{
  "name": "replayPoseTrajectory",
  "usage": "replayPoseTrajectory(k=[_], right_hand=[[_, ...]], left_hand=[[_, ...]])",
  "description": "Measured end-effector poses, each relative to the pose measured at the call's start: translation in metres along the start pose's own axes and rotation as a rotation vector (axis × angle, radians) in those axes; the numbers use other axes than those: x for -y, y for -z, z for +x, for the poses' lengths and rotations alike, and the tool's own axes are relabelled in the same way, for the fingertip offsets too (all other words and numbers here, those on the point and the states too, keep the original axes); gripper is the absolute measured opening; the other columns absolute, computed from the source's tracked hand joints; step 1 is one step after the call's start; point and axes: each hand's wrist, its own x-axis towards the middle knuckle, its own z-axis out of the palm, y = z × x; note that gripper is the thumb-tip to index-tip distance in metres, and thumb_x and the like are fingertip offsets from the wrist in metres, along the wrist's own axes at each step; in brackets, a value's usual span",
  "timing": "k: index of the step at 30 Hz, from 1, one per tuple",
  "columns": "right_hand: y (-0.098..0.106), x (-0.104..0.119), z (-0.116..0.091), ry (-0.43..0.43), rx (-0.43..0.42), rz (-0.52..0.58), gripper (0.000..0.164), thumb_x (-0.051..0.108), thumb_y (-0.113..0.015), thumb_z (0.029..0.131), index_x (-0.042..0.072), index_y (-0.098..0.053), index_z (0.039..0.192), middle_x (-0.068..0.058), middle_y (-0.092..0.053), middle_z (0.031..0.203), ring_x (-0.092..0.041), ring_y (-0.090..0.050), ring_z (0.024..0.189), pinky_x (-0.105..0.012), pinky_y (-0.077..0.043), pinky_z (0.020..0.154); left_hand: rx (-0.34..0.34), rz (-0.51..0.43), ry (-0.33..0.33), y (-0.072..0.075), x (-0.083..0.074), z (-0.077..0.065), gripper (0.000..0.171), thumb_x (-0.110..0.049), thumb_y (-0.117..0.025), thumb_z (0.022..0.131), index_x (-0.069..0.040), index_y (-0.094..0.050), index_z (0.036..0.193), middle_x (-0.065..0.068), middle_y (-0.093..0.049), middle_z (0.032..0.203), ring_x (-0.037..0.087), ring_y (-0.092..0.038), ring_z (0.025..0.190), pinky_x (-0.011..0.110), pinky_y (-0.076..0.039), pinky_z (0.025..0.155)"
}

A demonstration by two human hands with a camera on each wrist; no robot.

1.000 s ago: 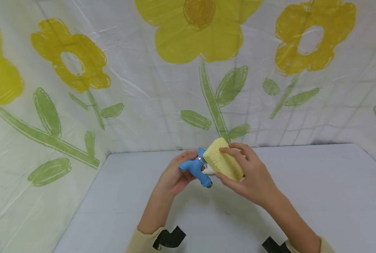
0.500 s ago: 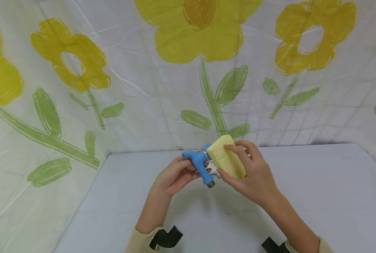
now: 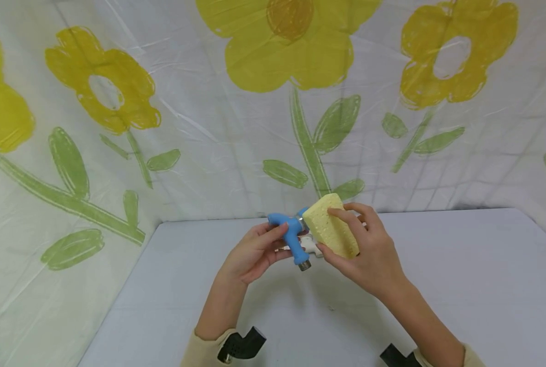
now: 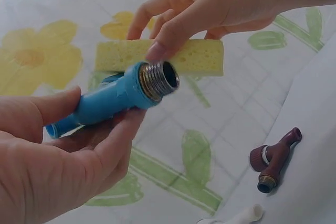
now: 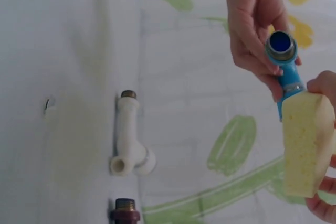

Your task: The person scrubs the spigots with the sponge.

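Note:
My left hand (image 3: 254,252) pinches a blue plastic tap (image 3: 293,237) above the table, its threaded metal end pointing down toward me. Thumb and fingers of my right hand (image 3: 371,250) grip a pale yellow sponge (image 3: 331,228) by its sides. The sponge lies against the handle side of the tap, to its right. In the left wrist view the tap's threaded end (image 4: 160,80) stands in front of the sponge (image 4: 202,59). From the right wrist view, the end of the sponge (image 5: 300,145) meets the blue tap (image 5: 289,74) near its metal collar.
Behind the hands, a white tap (image 3: 310,245) lies on the white table (image 3: 162,285). A dark red tap (image 4: 275,163) lies near it, hidden in the head view. A sheet with printed flowers (image 3: 217,168) hangs behind the table's far edge.
The blue tap has shifted right and slightly up, and has been turned in my left hand. The sponge has moved slightly up and right with my right hand. More of the white tap shows.

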Motion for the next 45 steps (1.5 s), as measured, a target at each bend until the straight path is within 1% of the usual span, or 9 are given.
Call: replayPoseTrajectory(k=[5,9,16,20,25,30,36,41,45], right_hand=[[-0.001,-0.002,0.001,0.042,-0.025,-0.005,0.058,0.032,-0.088,0.083,0.009,-0.066,0.131,-0.024,-0.057,0.126,-0.034,-0.061,0.085,-0.042,-0.059,0.059],[-0.003,-0.001,0.001,0.075,-0.071,-0.007,0.057,0.056,-0.065,0.099,0.008,-0.068,0.13,-0.025,-0.058,0.125,-0.035,-0.059,0.086,-0.043,-0.057,0.059],[-0.013,0.0,0.0,0.147,-0.212,0.002,0.056,0.056,-0.064,0.099,0.006,-0.071,0.124,-0.026,-0.059,0.122,-0.03,-0.052,0.082,-0.038,-0.047,0.062],[-0.019,-0.002,-0.002,0.23,-0.245,-0.024,0.054,0.053,-0.064,0.099,0.006,-0.073,0.123,-0.026,-0.059,0.12,-0.025,-0.049,0.076,-0.034,-0.045,0.057],[-0.024,-0.005,-0.004,0.259,-0.234,-0.027,0.054,0.054,-0.063,0.099,0.007,-0.073,0.122,-0.025,-0.059,0.119,-0.023,-0.049,0.075,-0.034,-0.046,0.055],[-0.025,-0.005,-0.004,0.261,-0.263,-0.063,0.051,0.052,-0.063,0.099,0.006,-0.073,0.119,-0.026,-0.059,0.117,-0.025,-0.049,0.076,-0.035,-0.046,0.055],[-0.029,-0.004,-0.007,0.262,-0.309,-0.071,0.049,0.048,-0.066,0.098,0.005,-0.071,0.12,-0.027,-0.058,0.117,-0.031,-0.054,0.08,-0.038,-0.048,0.054],[-0.038,-0.007,-0.012,0.273,-0.318,-0.087,0.049,0.047,-0.066,0.099,0.003,-0.066,0.122,-0.029,-0.057,0.118,-0.038,-0.062,0.085,-0.043,-0.056,0.053],[-0.042,-0.008,-0.015,0.264,-0.322,-0.084,0.049,0.047,-0.067,0.099,0.004,-0.065,0.123,-0.029,-0.056,0.119,-0.037,-0.063,0.085,-0.043,-0.057,0.053]], left_hand=[[-0.056,0.003,0.009,-0.002,0.0,0.0,0.038,-0.006,-0.044,0.113,0.019,-0.047,0.141,0.006,-0.069,0.118,0.016,-0.073,0.102,0.03,-0.063,0.091],[-0.105,-0.039,0.034,-0.001,0.001,0.001,0.029,-0.004,-0.044,0.112,0.014,-0.054,0.133,0.005,-0.069,0.109,0.014,-0.073,0.092,0.025,-0.064,0.083],[-0.119,-0.162,0.079,-0.002,0.003,0.006,0.021,-0.005,-0.042,0.113,0.003,-0.061,0.118,0.004,-0.071,0.096,0.01,-0.073,0.085,0.017,-0.061,0.075],[-0.188,-0.262,0.105,-0.003,0.001,0.008,0.024,-0.005,-0.043,0.112,-0.002,-0.067,0.108,0.006,-0.069,0.096,0.007,-0.072,0.081,0.013,-0.059,0.073],[-0.271,-0.441,0.145,-0.003,-0.003,0.007,0.02,-0.009,-0.045,0.112,0.004,-0.057,0.122,0.018,-0.061,0.109,0.009,-0.075,0.078,0.012,-0.059,0.074],[-0.248,-0.493,0.179,-0.005,-0.003,0.007,0.025,-0.007,-0.044,0.112,0.006,-0.051,0.133,0.02,-0.057,0.114,0.013,-0.076,0.08,0.014,-0.06,0.075],[-0.21,-0.545,0.173,-0.005,-0.004,0.006,0.02,-0.007,-0.042,0.112,0.003,-0.059,0.118,0.023,-0.048,0.123,0.015,-0.077,0.082,0.015,-0.06,0.077],[-0.178,-0.622,0.151,0.002,-0.005,0.004,0.032,-0.006,-0.038,0.112,0.005,-0.066,0.103,0.024,-0.049,0.123,0.019,-0.078,0.082,0.015,-0.061,0.078],[-0.162,-0.667,0.183,0.005,-0.002,0.006,0.031,-0.005,-0.037,0.112,0.008,-0.064,0.105,0.026,-0.049,0.122,0.02,-0.078,0.081,0.016,-0.061,0.079]])
